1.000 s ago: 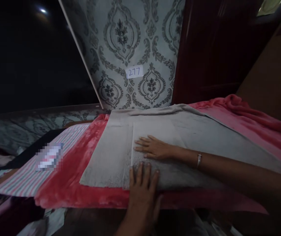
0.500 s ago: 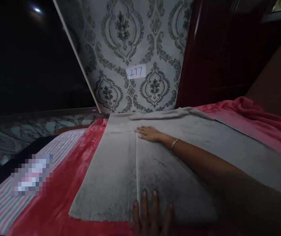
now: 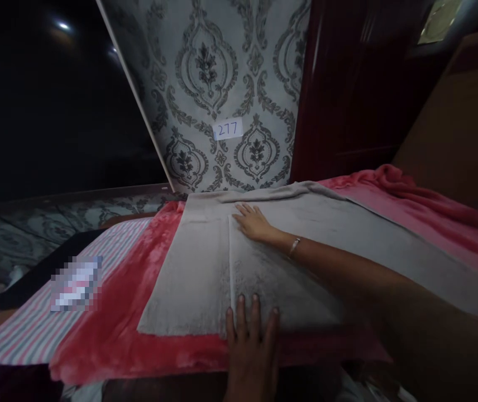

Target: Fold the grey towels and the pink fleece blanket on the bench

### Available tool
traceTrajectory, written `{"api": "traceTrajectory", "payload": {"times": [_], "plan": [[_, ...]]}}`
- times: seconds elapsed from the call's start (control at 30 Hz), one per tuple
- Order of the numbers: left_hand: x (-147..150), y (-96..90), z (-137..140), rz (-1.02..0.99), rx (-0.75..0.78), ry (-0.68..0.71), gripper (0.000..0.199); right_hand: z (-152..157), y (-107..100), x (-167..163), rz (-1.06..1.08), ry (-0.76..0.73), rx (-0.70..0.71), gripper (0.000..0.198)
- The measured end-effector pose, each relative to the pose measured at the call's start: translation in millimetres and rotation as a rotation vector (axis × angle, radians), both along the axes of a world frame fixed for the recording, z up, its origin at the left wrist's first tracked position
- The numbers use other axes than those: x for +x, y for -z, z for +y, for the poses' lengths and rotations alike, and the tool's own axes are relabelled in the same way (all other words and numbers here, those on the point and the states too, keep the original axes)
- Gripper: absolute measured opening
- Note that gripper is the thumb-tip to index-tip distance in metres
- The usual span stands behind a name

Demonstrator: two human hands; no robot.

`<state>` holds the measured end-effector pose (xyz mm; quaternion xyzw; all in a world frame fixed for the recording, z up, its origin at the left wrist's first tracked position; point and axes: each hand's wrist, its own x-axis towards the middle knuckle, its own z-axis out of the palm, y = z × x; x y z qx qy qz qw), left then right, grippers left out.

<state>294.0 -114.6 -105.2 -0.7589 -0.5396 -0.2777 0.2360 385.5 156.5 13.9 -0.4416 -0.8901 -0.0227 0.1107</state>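
Observation:
A grey plush cloth [image 3: 184,279] lies spread over a red plush blanket [image 3: 122,307], with a straight seam or folded edge running down it toward me. My right hand [image 3: 253,222] rests palm down on the cloth's far part, fingers spread, just beside the top of that line. A thin bracelet [image 3: 295,247] circles the right wrist. At the near edge of the cloth, my left hand [image 3: 252,340] lies flat with fingers stretched out, its fingertips on the grey fabric by the line's lower end. Neither hand grips anything.
Striped fabric [image 3: 25,329] with a blurred patch [image 3: 77,285] lies at the left. A dark screen [image 3: 55,100] stands behind it. Patterned wallpaper [image 3: 205,67] bears a paper label [image 3: 228,129] reading 277. Bunched red blanket and a dark red cabinet [image 3: 348,100] are at the right.
The view has shifted, showing more of the near blanket edge. My right hand's fingers have spread and turned further toward the wall. More of my left hand shows on the near edge.

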Motion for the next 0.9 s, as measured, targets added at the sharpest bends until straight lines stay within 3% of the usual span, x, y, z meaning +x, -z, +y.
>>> {"api": "traceTrajectory", "payload": {"times": [0.1, 0.2, 0.33, 0.47, 0.6, 0.73, 0.9], "plan": [[-2, -11.6, -4, 0.017, -0.034, 0.021, 0.070, -60, -1, 18, 0.007, -0.108, -0.097, 0.049], [-6, -26.6, -10, 0.013, -0.047, 0.072, 0.061, -116, 6, 45, -0.009, -0.239, -0.193, 0.052], [-20, -36.6, -20, -0.059, 0.019, 0.084, 0.042, -162, 20, 74, 0.004, -0.242, -0.259, 0.053], [-36, -27.8, -25, -0.070, 0.049, 0.145, 0.050, -190, 40, 78, 0.025, -0.229, -0.137, 0.055], [-49, -22.5, -24, -0.142, -0.029, 0.229, 0.055, -206, 49, 73, 0.056, -0.172, -0.076, 0.053], [-63, -34.2, -23, -0.386, -0.094, 0.225, 0.038, -215, 46, 73, 0.086, -0.099, -0.101, 0.051], [-69, -51.7, -16, -0.634, -0.050, 0.156, 0.028, -236, 54, 71, 0.143, -0.054, -0.033, 0.051]]}}
